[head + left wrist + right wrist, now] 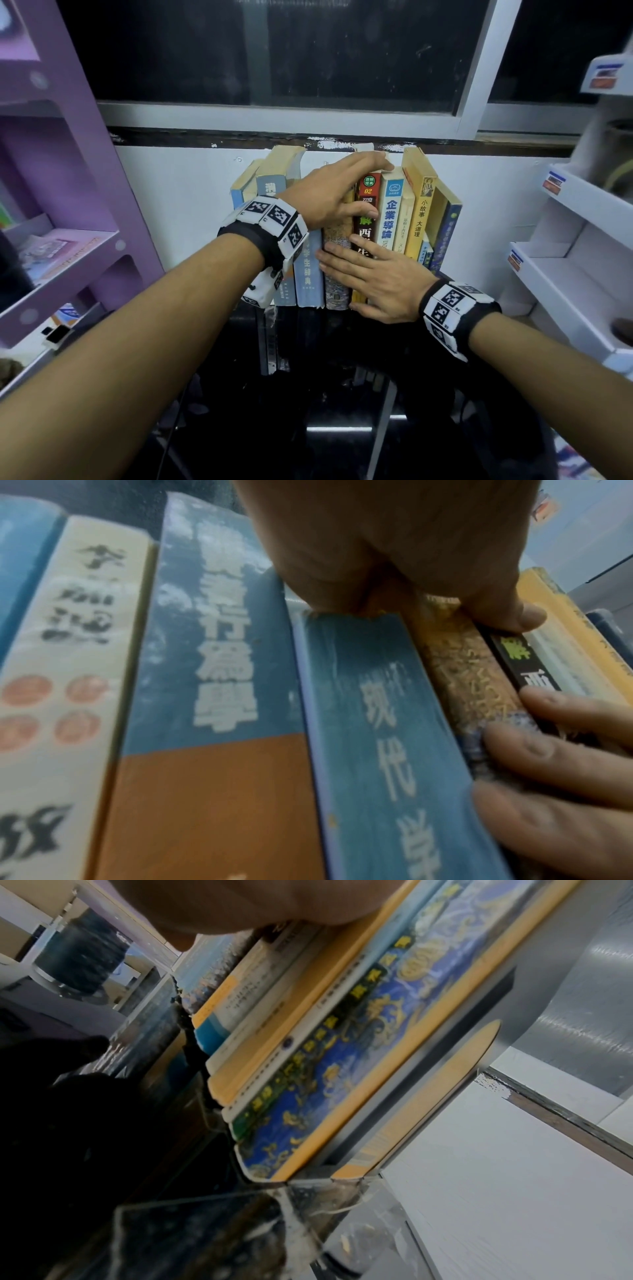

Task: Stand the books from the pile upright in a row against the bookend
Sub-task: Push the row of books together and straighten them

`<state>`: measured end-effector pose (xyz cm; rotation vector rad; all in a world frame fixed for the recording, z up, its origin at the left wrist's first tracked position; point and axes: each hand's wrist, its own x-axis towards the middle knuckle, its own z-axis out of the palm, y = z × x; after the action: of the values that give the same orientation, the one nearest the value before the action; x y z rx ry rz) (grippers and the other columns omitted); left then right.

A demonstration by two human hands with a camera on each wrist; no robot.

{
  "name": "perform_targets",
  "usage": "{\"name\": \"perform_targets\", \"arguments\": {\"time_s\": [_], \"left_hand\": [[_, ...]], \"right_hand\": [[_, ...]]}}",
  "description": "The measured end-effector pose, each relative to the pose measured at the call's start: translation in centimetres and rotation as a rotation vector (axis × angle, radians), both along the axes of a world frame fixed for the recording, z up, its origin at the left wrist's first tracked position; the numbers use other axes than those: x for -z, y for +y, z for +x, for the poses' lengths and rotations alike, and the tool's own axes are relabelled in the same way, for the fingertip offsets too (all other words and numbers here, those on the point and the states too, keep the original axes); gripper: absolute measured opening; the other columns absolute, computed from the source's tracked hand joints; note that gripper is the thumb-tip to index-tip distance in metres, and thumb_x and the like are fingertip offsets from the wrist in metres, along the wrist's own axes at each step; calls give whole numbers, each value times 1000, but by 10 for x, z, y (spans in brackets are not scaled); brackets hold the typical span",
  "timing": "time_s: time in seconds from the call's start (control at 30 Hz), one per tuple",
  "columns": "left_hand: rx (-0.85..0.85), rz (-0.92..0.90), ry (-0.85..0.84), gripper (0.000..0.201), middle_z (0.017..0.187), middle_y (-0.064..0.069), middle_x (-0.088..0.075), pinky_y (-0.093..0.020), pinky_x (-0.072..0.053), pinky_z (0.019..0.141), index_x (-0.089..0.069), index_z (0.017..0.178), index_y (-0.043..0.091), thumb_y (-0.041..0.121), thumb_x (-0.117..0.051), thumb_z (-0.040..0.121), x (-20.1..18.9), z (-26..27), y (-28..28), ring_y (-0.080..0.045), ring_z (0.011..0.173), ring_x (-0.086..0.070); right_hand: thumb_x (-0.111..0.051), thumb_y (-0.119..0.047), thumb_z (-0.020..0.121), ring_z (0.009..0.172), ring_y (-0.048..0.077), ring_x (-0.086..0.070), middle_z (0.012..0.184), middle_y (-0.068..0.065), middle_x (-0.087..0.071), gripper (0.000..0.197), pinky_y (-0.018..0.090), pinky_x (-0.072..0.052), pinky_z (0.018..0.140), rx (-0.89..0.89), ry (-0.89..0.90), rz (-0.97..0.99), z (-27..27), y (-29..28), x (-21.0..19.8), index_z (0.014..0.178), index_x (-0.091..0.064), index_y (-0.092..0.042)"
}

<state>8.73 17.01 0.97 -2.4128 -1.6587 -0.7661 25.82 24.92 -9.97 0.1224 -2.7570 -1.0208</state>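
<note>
A row of books (400,212) stands upright on the dark glass table (342,370) against the white wall. A wooden bookend (445,1085) closes its right end, beside a blue ornate book (342,1056). My left hand (352,192) reaches over the tops in the middle of the row. Its fingers lie across the top of the red-and-black book (368,202) and its thumb lies on the spines. My right hand (370,274) lies flat with straight fingers (565,750), pressing the lower spines of that book and the brown patterned book (462,674).
A purple shelf unit (68,205) stands at the left and a white shelf unit (565,246) at the right. A window ledge (274,116) runs just above the book tops. The table's front edge lies close below the spines.
</note>
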Motion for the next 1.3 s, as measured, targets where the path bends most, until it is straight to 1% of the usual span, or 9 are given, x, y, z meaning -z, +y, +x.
{"name": "perform_targets", "arguments": {"time_s": [0.17, 0.27, 0.33, 0.4, 0.57, 0.67, 0.8, 0.9, 1.3], "left_hand": [[-82, 1, 9, 61, 153, 4, -32, -35, -45, 103, -36, 143, 27, 40, -61, 89, -1, 9, -7, -16, 130, -44], [-157, 42, 77, 63, 153, 4, -35, -45, -30, 114, -35, 144, 31, 47, -60, 88, -3, 16, -8, -20, 139, -35], [-186, 57, 128, 66, 154, 4, -34, -44, -18, 116, -31, 146, 32, 51, -57, 89, -7, 24, -8, -21, 144, -25], [-164, 65, 150, 69, 155, 3, -32, -43, -17, 116, -28, 148, 31, 52, -56, 89, -13, 34, -7, -21, 146, -21], [-126, 47, 227, 74, 157, 4, -28, -42, -20, 117, -24, 151, 30, 55, -55, 88, -24, 62, 3, -18, 146, -21], [-163, 23, 341, 78, 158, 4, -26, -40, -24, 116, -21, 152, 31, 61, -53, 86, -27, 73, 11, -17, 145, -24], [-254, 7, 464, 90, 159, 8, -21, -44, -44, 101, -10, 152, 38, 73, -51, 79, -25, 74, 14, -19, 139, -37], [-273, 28, 517, 99, 159, 8, -22, -44, -51, 93, -8, 151, 39, 74, -58, 73, -22, 72, 16, -23, 131, -48], [-332, 48, 567, 98, 157, 10, -26, -39, -52, 80, -17, 150, 34, 69, -64, 71, -23, 69, 19, -26, 111, -63]], "right_hand": [[-38, -49, 96, 151, 25, -3, 163, 10, -8, 74, 47, -3, 122, 17, 55, -48, 2, -11, 2, 154, -18, -7], [-39, -45, 97, 150, 26, -8, 161, 12, -15, 70, 47, -7, 121, 8, 127, -84, 6, -18, 2, 153, -24, -7], [-38, -44, 97, 150, 26, -9, 161, 12, -17, 69, 48, -8, 121, 7, 138, -97, 10, -20, 1, 153, -24, -7], [-37, -44, 97, 151, 26, -7, 162, 12, -14, 69, 49, -8, 121, 13, 122, -100, 15, -19, 2, 153, -22, -8], [-38, -45, 97, 151, 26, -4, 162, 10, -11, 70, 50, -7, 121, 52, 86, -109, 35, -10, 6, 154, -19, -9], [-38, -46, 96, 151, 25, -3, 163, 10, -8, 71, 50, -7, 121, 63, 62, -119, 43, -4, 9, 154, -18, -9], [-37, -48, 96, 151, 25, -1, 163, 10, -7, 74, 51, -8, 121, 73, 26, -118, 47, 3, 12, 155, -15, -9], [-34, -52, 96, 151, 24, 1, 163, 9, -4, 76, 50, -5, 121, 75, 18, -114, 46, 6, 13, 155, -12, -9], [-34, -58, 94, 151, 24, 3, 163, 9, -1, 82, 49, -2, 121, 33, -5, -87, 40, 19, 13, 155, -9, -9]]}}
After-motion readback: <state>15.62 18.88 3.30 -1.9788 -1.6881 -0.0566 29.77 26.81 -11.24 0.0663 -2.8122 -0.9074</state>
